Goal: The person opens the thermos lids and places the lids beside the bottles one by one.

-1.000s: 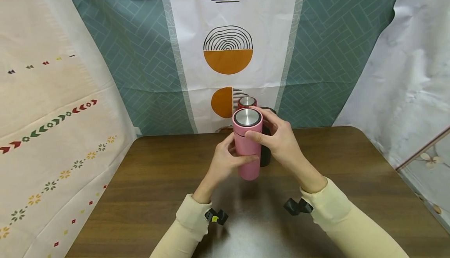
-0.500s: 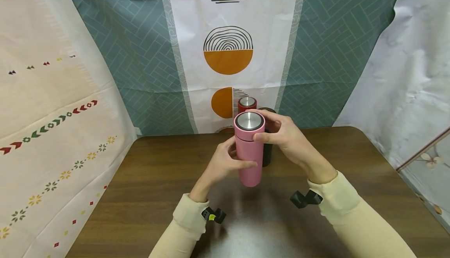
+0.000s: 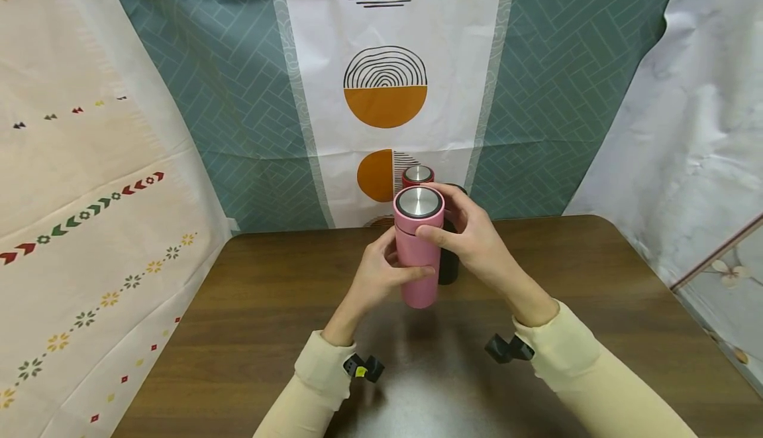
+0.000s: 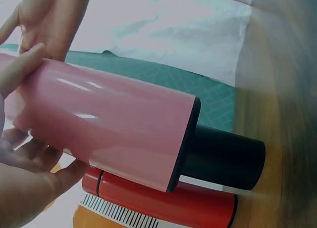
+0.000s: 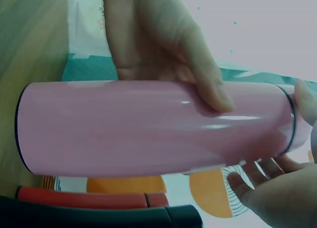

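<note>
A pink thermos (image 3: pixel 417 252) with a silver-topped lid is held upright above the table. My left hand (image 3: pixel 377 272) grips its body from the left, thumb across the front. At the lid, my right hand (image 3: pixel 477 236) pinches the thermos from the right, thumb in front and fingers behind. The lid sits on the body, with a thin dark seam between them. Behind stand a red thermos (image 4: pixel 163 201), mostly hidden in the head view, and a black thermos (image 4: pixel 225 156), partly covered by my right hand there.
The brown wooden table (image 3: pixel 286 305) extends to both sides and toward me. A patterned cloth (image 3: pixel 250 93) hangs behind its far edge. A cream cloth (image 3: pixel 89 179) is on the left and a white one (image 3: pixel 691 126) on the right.
The pink thermos came slightly closer and lower, then went back up and away. My right hand shifted right with it and returned left. Both hands kept their hold.
</note>
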{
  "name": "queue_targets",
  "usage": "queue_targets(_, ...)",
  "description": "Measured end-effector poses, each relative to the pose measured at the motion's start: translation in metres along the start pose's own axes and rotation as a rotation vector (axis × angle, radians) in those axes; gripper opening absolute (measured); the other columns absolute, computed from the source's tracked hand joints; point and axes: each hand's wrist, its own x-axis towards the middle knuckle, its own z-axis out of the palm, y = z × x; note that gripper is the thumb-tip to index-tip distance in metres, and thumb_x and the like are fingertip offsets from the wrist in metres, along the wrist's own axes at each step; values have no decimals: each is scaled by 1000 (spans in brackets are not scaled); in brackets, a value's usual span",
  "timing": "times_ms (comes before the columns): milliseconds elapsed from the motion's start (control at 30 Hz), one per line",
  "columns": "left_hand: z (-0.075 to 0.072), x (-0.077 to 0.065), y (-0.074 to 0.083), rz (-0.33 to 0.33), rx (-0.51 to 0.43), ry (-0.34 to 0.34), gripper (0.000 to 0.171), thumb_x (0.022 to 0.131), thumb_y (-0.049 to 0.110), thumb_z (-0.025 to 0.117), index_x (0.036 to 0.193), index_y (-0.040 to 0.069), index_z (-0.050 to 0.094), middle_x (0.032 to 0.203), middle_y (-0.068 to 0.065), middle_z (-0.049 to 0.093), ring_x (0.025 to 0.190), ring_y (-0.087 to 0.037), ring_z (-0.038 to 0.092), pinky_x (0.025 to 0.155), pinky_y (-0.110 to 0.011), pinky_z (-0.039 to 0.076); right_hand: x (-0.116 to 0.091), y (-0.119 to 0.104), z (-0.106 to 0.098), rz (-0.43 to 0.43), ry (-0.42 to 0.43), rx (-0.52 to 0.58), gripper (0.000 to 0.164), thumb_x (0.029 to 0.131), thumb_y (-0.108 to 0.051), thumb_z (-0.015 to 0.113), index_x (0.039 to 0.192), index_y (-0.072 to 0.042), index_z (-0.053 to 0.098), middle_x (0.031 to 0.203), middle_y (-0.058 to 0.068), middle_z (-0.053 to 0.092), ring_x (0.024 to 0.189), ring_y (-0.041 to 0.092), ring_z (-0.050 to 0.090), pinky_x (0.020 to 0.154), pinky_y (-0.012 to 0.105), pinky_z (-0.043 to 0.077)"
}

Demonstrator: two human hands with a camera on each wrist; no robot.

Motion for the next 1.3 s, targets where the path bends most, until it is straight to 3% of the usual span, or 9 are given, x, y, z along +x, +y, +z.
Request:
queue_targets(167, 0, 0, -1, -3, 1, -23, 65, 81, 13, 88, 139, 18, 60, 125, -4, 69, 106, -25, 70, 97, -44, 57, 0, 1, 2, -21, 33, -7, 68, 88, -31, 85, 146, -14, 54, 137, 5, 61, 124, 25, 60, 100, 34, 54)
queue_targets(433, 0, -1, 2, 1, -9, -23, 66, 82, 13, 88, 140, 17, 59, 127, -5, 68, 107, -26, 70, 96, -43, 57, 3, -1, -4, 3, 8, -26, 64, 89, -27, 85, 146, -20, 57, 138, 3, 61, 122, 25, 62, 99, 34, 54)
queue_targets(733, -4, -1, 2, -10, 0, -53, 63, 82, 15, 87, 139, 20, 61, 126, -3, 69, 109, -26, 69, 100, -47, 55, 8, 4, -13, 23, -138, 132, 70, 91, -33, 83, 151, -13, 53, 141, 11, 61, 125, 29, 60, 102, 37, 53)
queue_targets(867, -4, 0, 2, -8, -5, -58, 64, 82, 15, 86, 140, 20, 60, 127, -4, 68, 109, -27, 68, 100, -47, 54, 8, 5, -14, 20, -174, 134, 71, 94, -35, 78, 155, -15, 48, 145, 10, 58, 130, 28, 57, 105, 37, 51)
queue_targets(1100, -4, 0, 3, -2, -1, -16, 65, 83, 11, 85, 141, 17, 59, 128, -4, 67, 108, -27, 69, 97, -45, 56, 4, 2, -2, -55, -55, 12, 68, 93, -24, 81, 151, -13, 47, 145, 6, 54, 134, 22, 53, 114, 38, 42)
queue_targets(1300, -3, -1, 3, -13, -11, -26, 68, 81, 10, 87, 142, 19, 59, 129, -4, 67, 109, -27, 70, 98, -45, 56, 3, -1, -1, -44, -9, -31, 65, 91, -20, 83, 148, -15, 52, 140, 4, 59, 129, 22, 57, 108, 36, 48)
